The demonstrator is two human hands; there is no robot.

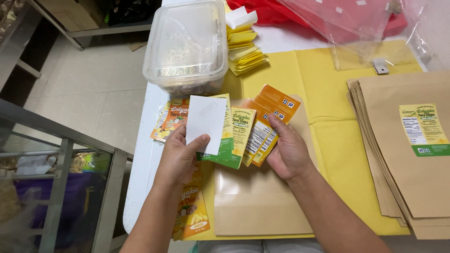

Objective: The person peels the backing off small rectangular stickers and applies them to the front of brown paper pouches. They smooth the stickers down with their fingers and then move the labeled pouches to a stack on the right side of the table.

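Labels [243,133], printed in yellow, orange and green, are fanned out between both hands above a brown paper pouch [258,197] lying flat on the yellow-covered surface [337,154]. The left hand [180,157] comes up from below, thumb pressed over a white sheet [206,122] and fingers curled behind it, pinching it with the left end of the fan. The right hand [288,152] reaches in from the lower right, fingers pressed on the orange labels at the right end, thumb hidden behind them.

More labels lie on the surface under the left hand, and one long orange label [192,213] runs beneath the left wrist. A clear lidded plastic tub [187,44] stands just beyond the fan, with a heap of yellow backing strips [246,51] beside it. To the right a stack of brown pouches [403,154], the top one already labelled, is cut off by the edge. Clear plastic wrap [356,28] and red cloth [272,11] lie at the far end. What the tub contains is hard to make out.
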